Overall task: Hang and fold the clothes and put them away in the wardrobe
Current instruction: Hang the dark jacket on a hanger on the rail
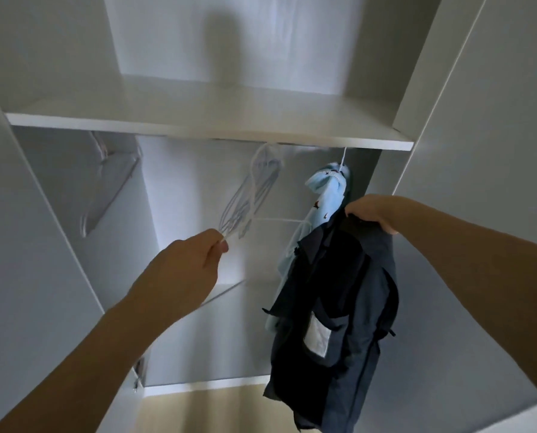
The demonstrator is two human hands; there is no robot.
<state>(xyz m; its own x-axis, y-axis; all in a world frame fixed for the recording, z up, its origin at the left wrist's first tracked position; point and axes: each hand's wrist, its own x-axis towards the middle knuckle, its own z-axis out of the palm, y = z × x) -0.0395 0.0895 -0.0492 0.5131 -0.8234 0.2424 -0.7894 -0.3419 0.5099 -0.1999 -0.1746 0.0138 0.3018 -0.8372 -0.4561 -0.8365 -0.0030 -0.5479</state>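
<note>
Dark shirt (333,292) held up at wardrobe, hanger being fetched.
Shirt is gripped at its top by R hand (372,214), fingers curled, beside hung blue garment (322,198); white hanger (245,201) is pinched by L hand (195,260) under shelf (198,123), prob. for the shirt.
</note>
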